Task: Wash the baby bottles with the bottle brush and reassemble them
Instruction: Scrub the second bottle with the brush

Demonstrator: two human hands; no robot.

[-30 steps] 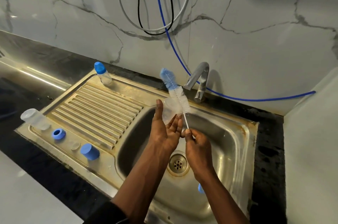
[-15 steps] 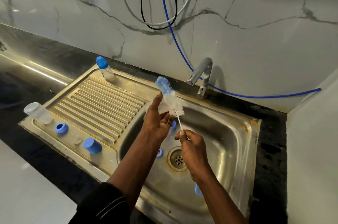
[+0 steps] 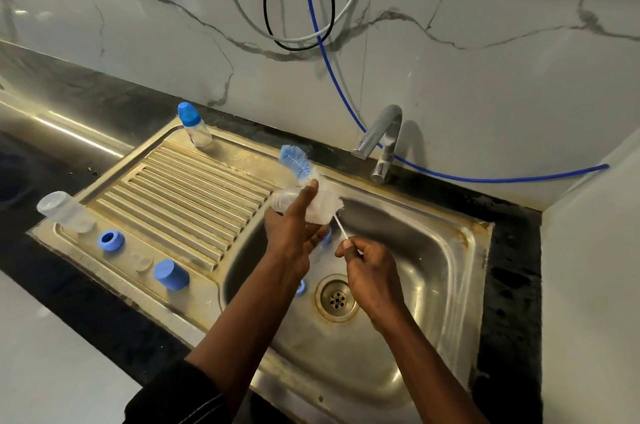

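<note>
Since a second ago the bottle brush [image 3: 297, 160] has tipped over toward the drainboard [image 3: 194, 195], where before it stood nearly upright, and our right hand [image 3: 372, 268] has drawn apart from our left hand [image 3: 294, 236]. We see the brush as a stiff blue tuft at the tip, a fuzzy white bristle section below it and a thin white stem [image 3: 341, 231]. Our right hand pinches the lower end of that stem between thumb and curled fingertips. Our left hand curls its fingers round a clear plastic bottle [image 3: 282, 202], thumb across it, holding it tilted almost on its side above the left edge of the steel sink [image 3: 450, 285]. The white bristles lie against the bottle just past our left thumb, but blur keeps us from telling whether they are inside it. The sink is dull metal, rust-stained along its rim, with a round drain [image 3: 336, 299]. On the ribbed drainboard stand a capped bottle [image 3: 194, 127] at the back and, along the front edge, a second clear bottle body [image 3: 65, 212], a blue ring [image 3: 110, 241], a small clear disc [image 3: 144, 264] and a blue cap [image 3: 171, 274]. A chrome tap [image 3: 381, 139] curves over the sink before a veined marble wall [image 3: 485, 43]
</note>
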